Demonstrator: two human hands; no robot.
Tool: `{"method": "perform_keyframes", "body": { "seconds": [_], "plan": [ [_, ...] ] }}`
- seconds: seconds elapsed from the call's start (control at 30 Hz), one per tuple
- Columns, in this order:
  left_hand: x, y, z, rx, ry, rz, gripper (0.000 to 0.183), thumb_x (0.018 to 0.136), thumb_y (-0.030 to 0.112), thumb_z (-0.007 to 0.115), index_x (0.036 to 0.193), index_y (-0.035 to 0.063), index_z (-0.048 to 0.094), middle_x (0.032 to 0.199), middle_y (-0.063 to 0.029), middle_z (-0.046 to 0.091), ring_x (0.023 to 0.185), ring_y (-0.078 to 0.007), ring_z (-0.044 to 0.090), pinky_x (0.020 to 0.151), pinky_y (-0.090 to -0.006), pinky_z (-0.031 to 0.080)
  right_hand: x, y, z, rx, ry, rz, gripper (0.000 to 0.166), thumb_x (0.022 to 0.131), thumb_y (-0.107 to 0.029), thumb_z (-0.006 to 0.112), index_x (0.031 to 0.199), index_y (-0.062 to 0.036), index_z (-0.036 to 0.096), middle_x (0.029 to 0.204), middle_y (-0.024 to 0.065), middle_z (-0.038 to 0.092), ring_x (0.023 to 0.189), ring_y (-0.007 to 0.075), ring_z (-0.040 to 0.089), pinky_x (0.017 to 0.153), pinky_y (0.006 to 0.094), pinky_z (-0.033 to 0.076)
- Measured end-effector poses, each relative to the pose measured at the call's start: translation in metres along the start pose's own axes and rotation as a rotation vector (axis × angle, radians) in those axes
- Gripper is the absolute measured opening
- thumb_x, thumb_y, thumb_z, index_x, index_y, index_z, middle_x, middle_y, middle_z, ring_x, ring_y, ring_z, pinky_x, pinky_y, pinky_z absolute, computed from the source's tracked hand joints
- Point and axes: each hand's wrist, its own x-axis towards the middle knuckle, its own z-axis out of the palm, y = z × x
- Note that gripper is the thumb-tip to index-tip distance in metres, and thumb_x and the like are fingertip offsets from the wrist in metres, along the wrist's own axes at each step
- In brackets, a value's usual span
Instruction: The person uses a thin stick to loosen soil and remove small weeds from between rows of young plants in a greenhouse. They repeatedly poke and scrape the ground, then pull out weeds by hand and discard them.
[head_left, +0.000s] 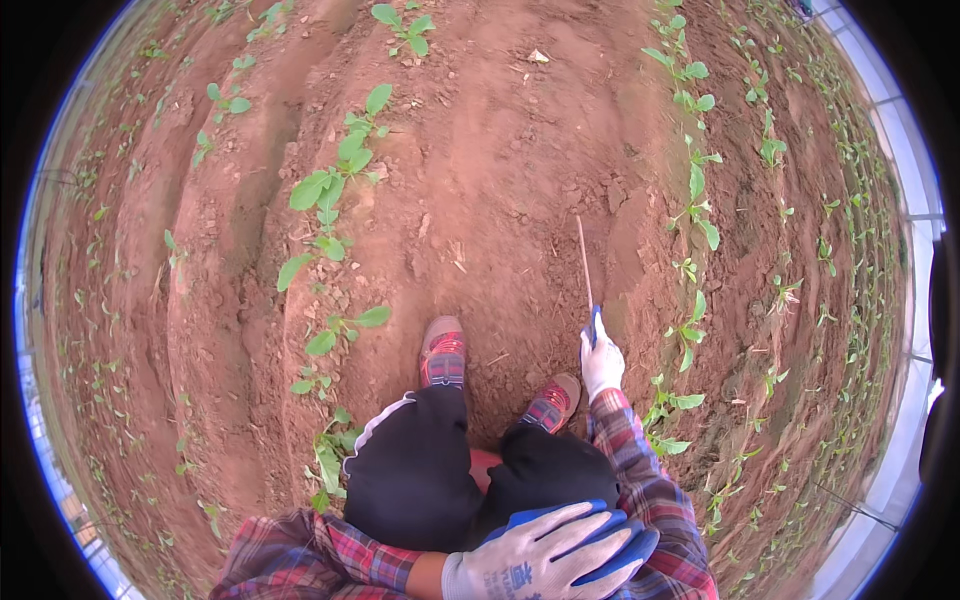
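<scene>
My right hand (602, 364), in a white and blue work glove, is closed around the lower end of a thin stick-like tool (583, 259). The tool points forward over the bare soil between two rows of seedlings; its exact kind is unclear. My left hand (551, 551), in a similar glove with printed writing, lies across my lap near the right forearm, fingers spread a little, with nothing visible in it. Its palm side is hidden. The nearest plants to the right hand are green leafy seedlings (690, 334) in the row to its right.
Another row of larger leafy seedlings (330, 187) runs along the left. My red shoes (444, 352) stand on reddish soil between the rows. More seedling rows and furrows lie on both sides. A pale translucent wall (889, 150) curves along the right edge.
</scene>
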Motion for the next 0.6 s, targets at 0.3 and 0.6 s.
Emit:
{"method": "perform_keyframes", "body": {
  "seconds": [0.3, 0.6],
  "plan": [
    [0.013, -0.019, -0.019, -0.073, -0.097, -0.078, 0.041, 0.071, 0.014, 0.065, 0.112, 0.0165, 0.061, 0.114, -0.0061, 0.057, 0.1, -0.0209, 0.058, 0.086, -0.0349, 0.05, 0.193, -0.11, -0.022, 0.035, 0.093, -0.027, 0.049, 0.093, -0.037, 0.043, 0.136, -0.014, 0.038, 0.096, 0.0175, 0.065, 0.087, 0.0341, 0.063, 0.077, 0.0434, 0.049],
    [0.021, -0.017, -0.008, 0.006, -0.089, -0.098, 0.038, 0.071, 0.012, 0.067, 0.109, 0.016, 0.064, 0.109, -0.0057, 0.059, 0.097, -0.0208, 0.059, 0.084, -0.0348, 0.051, 0.082, -0.078, 0.023, 0.089, -0.091, -0.118, 0.055, 0.093, -0.035, 0.046, 0.142, -0.0195, 0.027, 0.083, 0.0196, 0.065, 0.077, 0.0371, 0.063, 0.069, 0.0466, 0.049]
  ]
}}
